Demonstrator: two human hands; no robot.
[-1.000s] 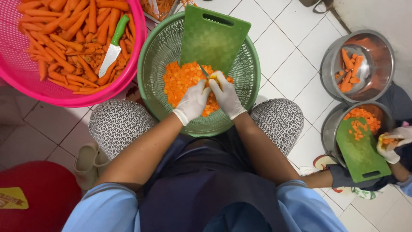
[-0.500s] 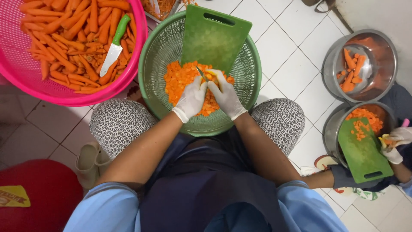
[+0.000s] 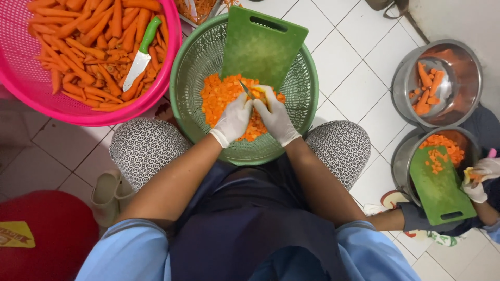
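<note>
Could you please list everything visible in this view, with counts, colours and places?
green basket: one, between the knees, centre
green cutting board: one, leaning inside the green basket
chopped carrot: orange heap in the green basket
pink basket: one, top left
peeled carrots: many, orange, in the pink basket
green-handled knife: one, lying on the peeled carrots
steel bowls: two, right side, holding carrot pieces
second green board: one, over the lower steel bowl
co-worker's gloved hand: one, white, right edge
red stool: one, bottom left
boot: pale, lower left
left hand: white glove, over the chopped carrot
right hand: white glove, beside a small blade, holding a carrot piece
</note>
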